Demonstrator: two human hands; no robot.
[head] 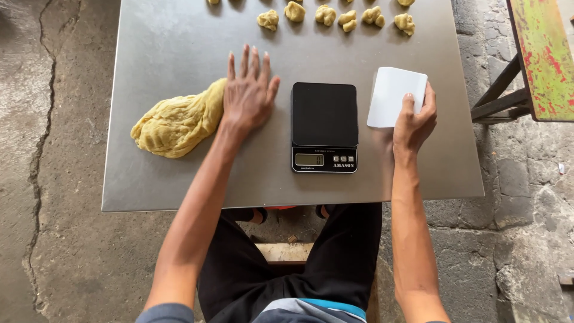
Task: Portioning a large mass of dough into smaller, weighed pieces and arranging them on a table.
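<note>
Two hands are at work on the table (179,36). Left hand (248,96) lies flat, fingers spread, gripping nothing, its palm edge touching the dough (176,122) beside it. Right hand (414,119) grips a white scraper (394,96) by its near edge. Between them sits a black scale (324,127). Beyond lie small dough pieces (326,15). The dough looks soft, heavy and saggy; best scooped from underneath.

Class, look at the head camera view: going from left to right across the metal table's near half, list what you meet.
Large yellow dough mass → left hand, flat at the dough's right end → black kitchen scale → white scraper, held by the right hand.
</note>
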